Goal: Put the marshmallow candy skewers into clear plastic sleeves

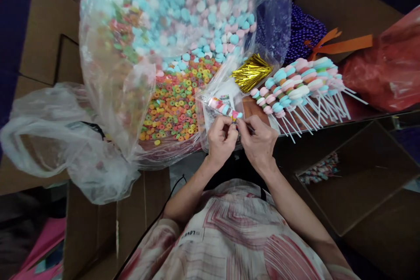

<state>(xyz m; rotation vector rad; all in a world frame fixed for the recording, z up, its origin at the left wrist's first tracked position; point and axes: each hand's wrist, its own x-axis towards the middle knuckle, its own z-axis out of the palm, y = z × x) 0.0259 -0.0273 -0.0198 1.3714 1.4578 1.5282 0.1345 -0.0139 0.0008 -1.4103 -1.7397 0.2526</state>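
Both my hands meet at the lower end of a candy skewer, a stick of pink, white and blue marshmallow pieces that looks wrapped in clear film. My left hand pinches that end from the left. From the right, my right hand closes on the same end, fingertips nearly touching the left ones. Anything small between the fingertips is hidden. Under the skewer sits a clear plastic tray with printed paper in it. Just beyond lies a bundle of gold twist ties.
Right of my hands, finished candy skewers are piled with white sticks overhanging the table edge. A big clear bag holds marshmallows and ring gummies. Purple beads and a red bag lie behind. An open box stands below right.
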